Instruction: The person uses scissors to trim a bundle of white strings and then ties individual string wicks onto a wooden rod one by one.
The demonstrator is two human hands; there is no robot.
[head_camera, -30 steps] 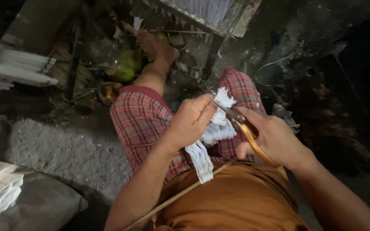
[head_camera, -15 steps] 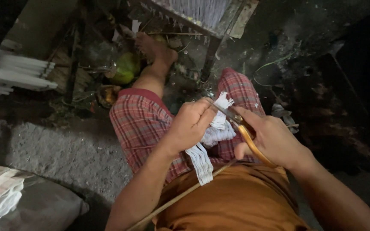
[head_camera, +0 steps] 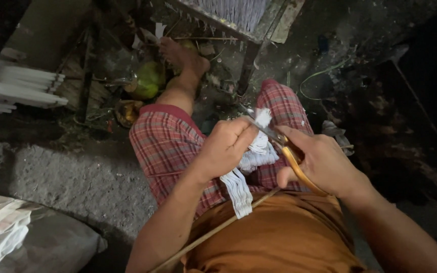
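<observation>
Left hand (head_camera: pixel 226 149) clamped on white strip bundle (head_camera: pixel 249 167) over the lap; right hand (head_camera: pixel 319 164) closed on orange-handled scissors (head_camera: pixel 279 144), blades at the bundle's far end. Looks mid-trim; next cut needs the ends held taut. White sticks (head_camera: pixel 18 88) far left.

The lap (head_camera: pixel 168 146), in red plaid shorts, carries the white wick bundle (head_camera: pixel 246 169). Below it the dirty floor (head_camera: pixel 360 76) bears a green fruit (head_camera: pixel 147 81), white sticks (head_camera: pixel 16 91) at left, a green wire (head_camera: pixel 319 76) and scraps
</observation>
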